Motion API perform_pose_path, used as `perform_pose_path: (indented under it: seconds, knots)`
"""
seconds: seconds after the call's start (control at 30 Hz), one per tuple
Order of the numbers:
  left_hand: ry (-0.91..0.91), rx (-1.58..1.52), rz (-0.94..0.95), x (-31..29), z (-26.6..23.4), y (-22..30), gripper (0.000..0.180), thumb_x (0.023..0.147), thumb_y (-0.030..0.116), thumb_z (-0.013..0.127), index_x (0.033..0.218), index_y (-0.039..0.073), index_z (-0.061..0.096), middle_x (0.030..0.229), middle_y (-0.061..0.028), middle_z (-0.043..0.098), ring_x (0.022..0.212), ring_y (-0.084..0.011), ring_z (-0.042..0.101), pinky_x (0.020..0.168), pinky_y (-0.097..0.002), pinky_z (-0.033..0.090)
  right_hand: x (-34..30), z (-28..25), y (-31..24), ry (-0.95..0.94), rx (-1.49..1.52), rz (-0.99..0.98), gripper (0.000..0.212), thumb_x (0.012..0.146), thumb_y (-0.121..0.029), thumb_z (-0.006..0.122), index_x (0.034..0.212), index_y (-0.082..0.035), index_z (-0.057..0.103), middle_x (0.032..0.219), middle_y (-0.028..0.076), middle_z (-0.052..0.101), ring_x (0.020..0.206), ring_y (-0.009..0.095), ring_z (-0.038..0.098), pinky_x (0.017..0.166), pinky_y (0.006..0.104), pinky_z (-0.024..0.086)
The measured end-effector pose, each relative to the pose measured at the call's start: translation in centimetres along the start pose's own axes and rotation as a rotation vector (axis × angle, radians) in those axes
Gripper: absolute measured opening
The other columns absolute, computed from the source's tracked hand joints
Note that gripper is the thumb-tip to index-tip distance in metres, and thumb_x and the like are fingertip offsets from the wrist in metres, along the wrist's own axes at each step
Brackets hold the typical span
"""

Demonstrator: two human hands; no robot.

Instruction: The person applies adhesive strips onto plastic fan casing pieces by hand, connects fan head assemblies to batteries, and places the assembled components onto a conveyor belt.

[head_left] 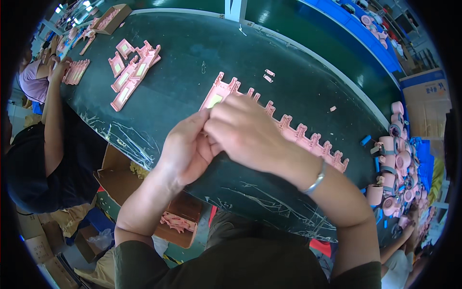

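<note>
Both hands meet over the dark green table (183, 53), at the left end of a long row of pink plastic parts (293, 130). The fingers of my left hand (185, 149) curl inward, its thumb against the right hand's fingers. My right hand (245, 130), with a silver bracelet on its wrist, is closed and turned knuckles up. Whatever lies between the fingertips is hidden. Just beyond the hands, the leftmost pink part (217, 91) shows a pale yellow patch. Two small pink pieces (269, 75) lie past the row.
Loose pink parts (132, 77) are heaped at the left. Pink fan-like units (397, 164) crowd the right end by a large cardboard box (426, 106). Open boxes (180, 221) stand below the near edge. Co-workers sit at the left (36, 164) and lower right (399, 262).
</note>
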State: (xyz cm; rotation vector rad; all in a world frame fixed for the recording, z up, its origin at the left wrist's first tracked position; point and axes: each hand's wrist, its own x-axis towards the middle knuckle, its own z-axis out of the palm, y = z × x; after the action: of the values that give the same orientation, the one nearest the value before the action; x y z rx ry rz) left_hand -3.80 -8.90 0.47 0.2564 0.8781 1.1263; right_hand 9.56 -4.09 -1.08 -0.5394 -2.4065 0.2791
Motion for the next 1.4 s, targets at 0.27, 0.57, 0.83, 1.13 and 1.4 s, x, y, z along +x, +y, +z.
perform_pose_path:
  seconds: [0.27,0.57,0.83,1.13,1.4]
  knots:
    - [0.051,1.566,1.084,2.0,-5.7,1.5,0.012,0.082,0.010,0.062,0.092,0.003,0.063,0.064,-0.0063,0.051,0.056,-0.0149,0.049,0.051,-0.0284,0.040,1.4,-1.0,4.5,-0.165,-0.029,0.154,0.008,0.076,-0.014,0.062,0.077,-0.008,0.066,0.082,0.005,0.056,0.087,0.021,0.051,0.077,0.0329,0.042]
    - [-0.052,1.971,1.175,3.6,-6.6,0.9,0.020,0.072,0.028,0.069,0.084,0.012,0.065,0.061,-0.0025,0.048,0.055,-0.0189,0.052,0.050,-0.0315,0.044,3.1,1.9,5.6,-0.343,-0.310,-0.182,0.013,0.067,-0.020,0.059,0.056,-0.014,0.063,0.068,-0.003,0.055,0.081,0.014,0.049,0.069,0.0289,0.039]
    - [-0.126,1.930,1.168,4.1,-6.9,0.8,0.017,0.071,0.023,0.070,0.081,0.010,0.065,0.060,-0.0021,0.049,0.055,-0.0192,0.052,0.051,-0.0312,0.044,4.1,2.8,5.6,-0.553,-0.286,-0.154,0.010,0.069,-0.017,0.058,0.064,-0.010,0.063,0.072,0.002,0.054,0.080,0.017,0.052,0.072,0.0309,0.040]
    - [-0.041,1.702,1.101,3.4,-8.2,2.0,0.033,0.078,0.032,0.062,0.101,0.008,0.059,0.063,-0.0065,0.052,0.059,-0.0201,0.055,0.055,-0.0318,0.045,4.1,-3.0,7.1,-0.140,0.590,0.575,0.010,0.076,-0.011,0.063,0.078,-0.001,0.062,0.074,0.004,0.060,0.064,0.009,0.055,0.059,0.0243,0.045]
    - [0.081,0.229,0.288,-3.1,-3.8,-2.6,0.036,0.095,0.032,0.038,0.111,0.002,0.050,0.094,-0.0060,0.056,0.078,-0.0121,0.055,0.062,-0.0250,0.046,-1.2,2.0,-4.8,-0.108,0.264,0.150,0.014,0.076,-0.012,0.053,0.076,0.001,0.057,0.091,0.013,0.054,0.086,0.029,0.053,0.073,0.0391,0.042]
